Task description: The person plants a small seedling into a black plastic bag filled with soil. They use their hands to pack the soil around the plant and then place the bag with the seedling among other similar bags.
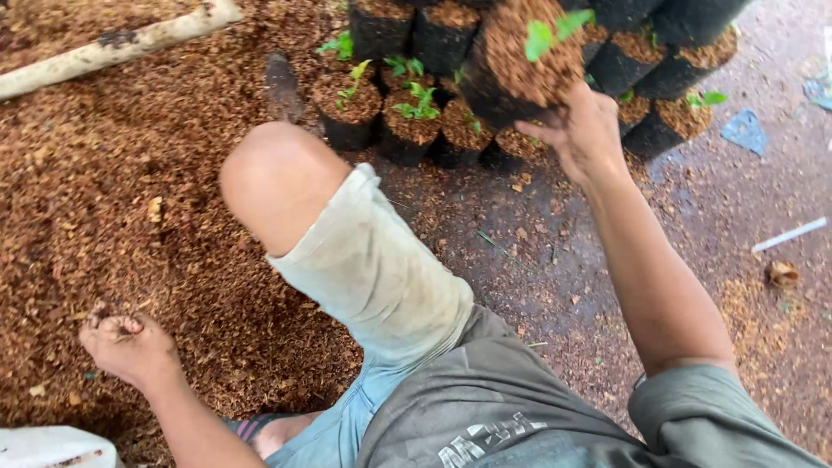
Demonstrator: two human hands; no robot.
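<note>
We hold a filled black nursery bag [520, 65] up in our right hand [582, 130], just above the cluster of filled bags [416, 121] standing on the ground. Its brown planting medium is heaped to the top and a small green seedling [555, 30] stands in it. Our fingers [555, 134] are clamped on the bag's lower side, the palm under it, the bag tipped a little toward us.

To do this well, in our judgement, we keep the bag level so the loose fill does not spill and the seedling stays upright. We grip low on the soft wall rather than near the rim, and we bring it down beside its neighbours so they touch and prop one another.

The right arm reaches well forward and is nearly straight, with the wrist bent back. Our left hand [130, 347] rests low on the heap of brown husk medium [104, 199], well apart from the bags, its fingers curled together on a pinch of the stuff. Our bent knee [277, 178] rises between the two arms.
</note>
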